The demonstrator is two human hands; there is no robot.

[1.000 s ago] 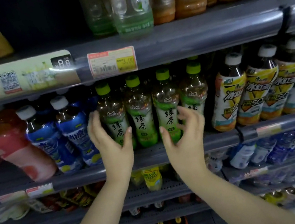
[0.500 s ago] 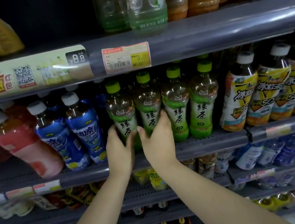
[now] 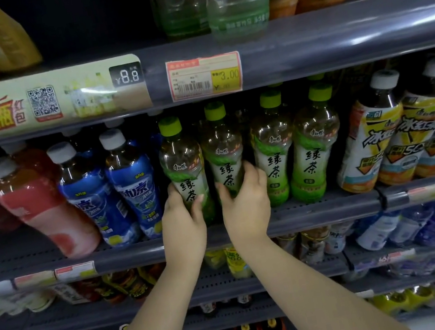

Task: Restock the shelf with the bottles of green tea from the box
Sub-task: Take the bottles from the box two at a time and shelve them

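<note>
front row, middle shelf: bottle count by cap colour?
Green-capped clear green tea bottles: 4, two of them in the left hand's and right hand's grip
White-capped bottles: 6
Total: 10

Two blue-labelled bottles [image 3: 116, 188] with white caps stand beside a leaning pink-labelled bottle [image 3: 43, 207]. Yellow-labelled iced tea bottles [image 3: 396, 133] fill the right. Above hang a price tag [image 3: 205, 76] reading 3.00 and a promotional strip [image 3: 42, 101] marked 8.8.
</note>
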